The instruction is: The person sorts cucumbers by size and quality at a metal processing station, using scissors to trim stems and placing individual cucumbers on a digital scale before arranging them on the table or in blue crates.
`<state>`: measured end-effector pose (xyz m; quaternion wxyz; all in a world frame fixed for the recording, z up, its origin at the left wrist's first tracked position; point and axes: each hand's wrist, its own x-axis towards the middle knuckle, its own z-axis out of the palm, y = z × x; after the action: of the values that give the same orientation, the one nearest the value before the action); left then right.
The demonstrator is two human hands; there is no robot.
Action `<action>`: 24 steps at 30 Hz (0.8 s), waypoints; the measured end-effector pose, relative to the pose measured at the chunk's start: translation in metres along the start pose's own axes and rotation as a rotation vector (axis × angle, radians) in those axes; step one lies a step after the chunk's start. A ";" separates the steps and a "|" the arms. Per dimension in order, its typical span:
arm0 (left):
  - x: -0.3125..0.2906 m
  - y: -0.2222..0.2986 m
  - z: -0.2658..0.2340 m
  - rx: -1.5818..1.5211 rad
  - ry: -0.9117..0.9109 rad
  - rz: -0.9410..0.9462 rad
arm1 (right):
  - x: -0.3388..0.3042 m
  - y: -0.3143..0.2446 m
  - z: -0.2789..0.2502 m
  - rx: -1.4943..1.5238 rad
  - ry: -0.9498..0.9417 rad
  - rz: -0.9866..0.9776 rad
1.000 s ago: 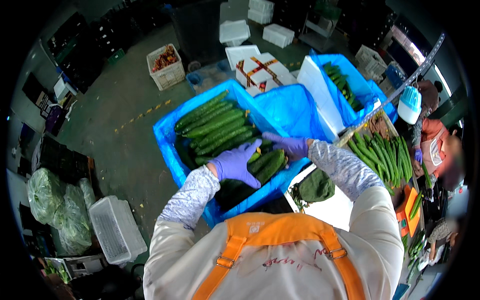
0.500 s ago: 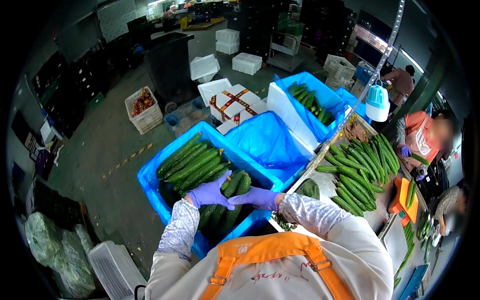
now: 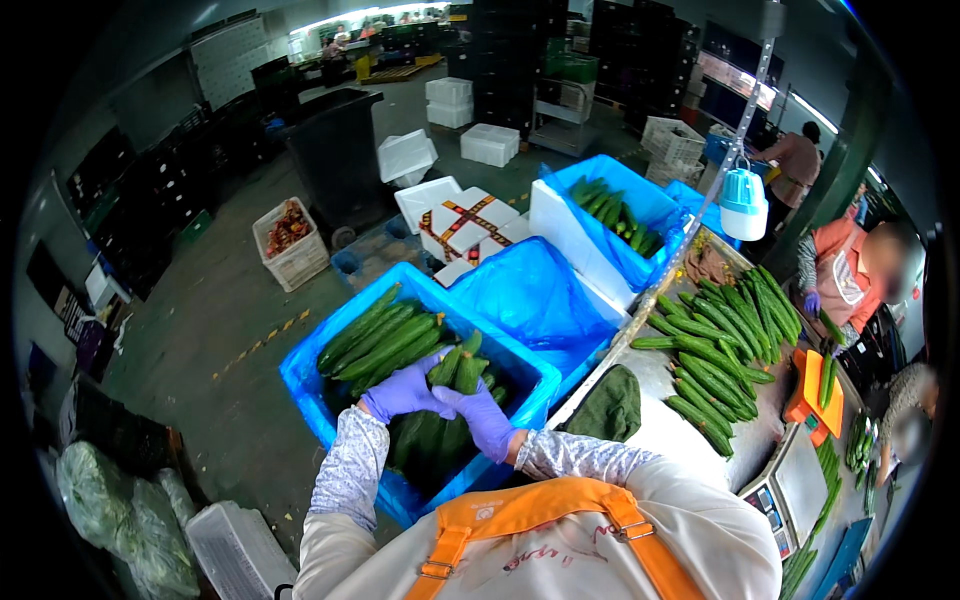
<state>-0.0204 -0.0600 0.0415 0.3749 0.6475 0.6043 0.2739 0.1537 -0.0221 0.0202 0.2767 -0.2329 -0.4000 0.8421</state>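
Purple-gloved left hand (image 3: 402,389) and right hand (image 3: 484,416) squeeze a small bunch of cucumbers (image 3: 466,373) in their grip over the blue-lined box (image 3: 541,376), already partly full, while more cucumbers (image 3: 712,378) lie on the surface (image 3: 650,368).

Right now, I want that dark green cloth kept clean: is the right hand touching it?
Apart: the head view shows the right hand over the blue bin, whose rim separates it from the dark green cloth.

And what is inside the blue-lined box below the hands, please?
Cucumbers lie inside the blue plastic; the left hand and right hand hide some, and the bottom is covered.
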 end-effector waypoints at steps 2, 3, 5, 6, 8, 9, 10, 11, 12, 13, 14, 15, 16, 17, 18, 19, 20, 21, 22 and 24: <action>-0.005 0.004 0.006 0.066 0.236 0.110 | -0.005 -0.018 0.014 -0.038 -0.017 -0.075; -0.004 0.012 0.009 -0.073 0.300 0.122 | -0.008 -0.027 0.020 -0.071 -0.025 -0.136; -0.006 0.037 0.008 -0.154 0.470 0.236 | -0.017 -0.057 0.029 -0.122 -0.097 -0.261; -0.007 0.049 0.006 -0.087 0.541 0.275 | -0.020 -0.071 0.033 -0.133 -0.160 -0.315; -0.010 0.086 0.002 -0.339 0.571 0.277 | -0.022 -0.083 0.035 -0.163 -0.223 -0.428; -0.013 0.106 0.001 -0.437 0.581 0.280 | -0.028 -0.096 0.039 -0.255 -0.226 -0.493; -0.019 0.132 -0.001 -0.485 0.578 0.305 | -0.039 -0.113 0.044 -0.352 -0.226 -0.550; -0.020 0.157 -0.001 -0.536 0.577 0.334 | -0.055 -0.131 0.045 -0.486 -0.182 -0.645; -0.017 0.173 0.004 -0.610 0.581 0.373 | -0.072 -0.149 0.050 -0.628 -0.167 -0.737; -0.009 0.190 0.012 -0.692 0.563 0.419 | -0.089 -0.168 0.046 -0.686 -0.098 -0.778; 0.001 0.204 0.028 -0.809 0.531 0.464 | -0.108 -0.186 0.040 -0.743 -0.039 -0.815; 0.014 0.216 0.046 -0.925 0.494 0.498 | -0.124 -0.201 0.027 -0.797 0.025 -0.846; 0.032 0.224 0.069 -0.996 0.451 0.494 | -0.141 -0.216 0.008 -0.964 0.166 -0.801; 0.048 0.229 0.099 -1.056 0.405 0.465 | -0.159 -0.228 -0.015 -1.115 0.247 -0.674; 0.063 0.232 0.127 -1.103 0.379 0.423 | -0.174 -0.239 -0.035 -1.256 0.310 -0.538; 0.077 0.229 0.161 -1.137 0.346 0.366 | -0.186 -0.247 -0.057 -1.249 0.303 -0.391; 0.094 0.225 0.197 -1.166 0.312 0.306 | -0.196 -0.252 -0.082 -1.239 0.299 -0.246; 0.107 0.217 0.234 -1.182 0.286 0.241 | -0.202 -0.254 -0.108 -1.219 0.285 -0.090; 0.115 0.210 0.271 -1.173 0.269 0.195 | -0.211 -0.254 -0.129 -1.199 0.265 0.048; 0.116 0.193 0.339 -1.133 0.243 0.114 | -0.224 -0.255 -0.160 -1.115 0.217 0.331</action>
<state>0.3786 0.0045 -0.0047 0.5754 0.3415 0.3664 0.6466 0.4889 0.0533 0.1721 0.0168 -0.4872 -0.7099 0.5084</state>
